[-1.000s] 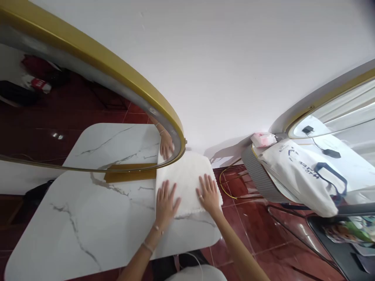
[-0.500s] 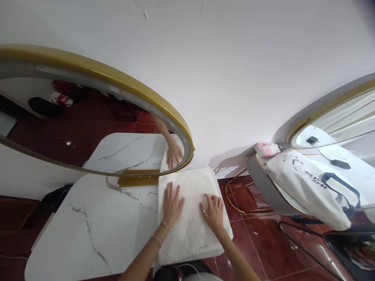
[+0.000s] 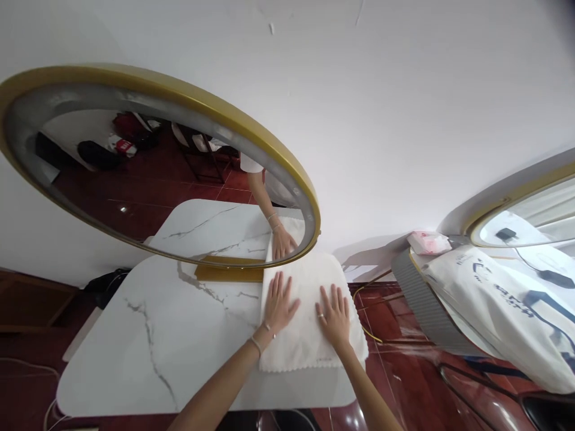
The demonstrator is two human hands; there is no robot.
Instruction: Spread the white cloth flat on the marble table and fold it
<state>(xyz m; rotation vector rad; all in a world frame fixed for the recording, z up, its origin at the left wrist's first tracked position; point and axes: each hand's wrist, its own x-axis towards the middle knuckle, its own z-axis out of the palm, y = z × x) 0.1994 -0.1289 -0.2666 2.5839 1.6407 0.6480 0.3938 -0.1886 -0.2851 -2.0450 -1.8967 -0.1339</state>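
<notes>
A white cloth (image 3: 305, 341) with a scalloped edge lies flat over the right end of the white marbled table (image 3: 188, 353). On its left part my left hand (image 3: 280, 305) rests palm down, fingers spread and pointing toward the wall. My right hand (image 3: 333, 316), with a ring on one finger, presses flat on the cloth's right part, its fingers apart. Both hands touch the cloth and grip nothing. The cloth's right edge hangs over the table's side, and its near edge lies on the tabletop.
A gold-framed round mirror (image 3: 251, 126) leans over the table's back edge, above a gold base (image 3: 229, 273). To the right, a second table carries a white bag (image 3: 485, 299) and a tissue pack (image 3: 429, 242). The red tiled floor (image 3: 399, 383) shows between the tables.
Both hands and the cloth have slid away from me toward the wall, baring the table's near edge. My right hand's fingers have straightened. The view has also shifted.
</notes>
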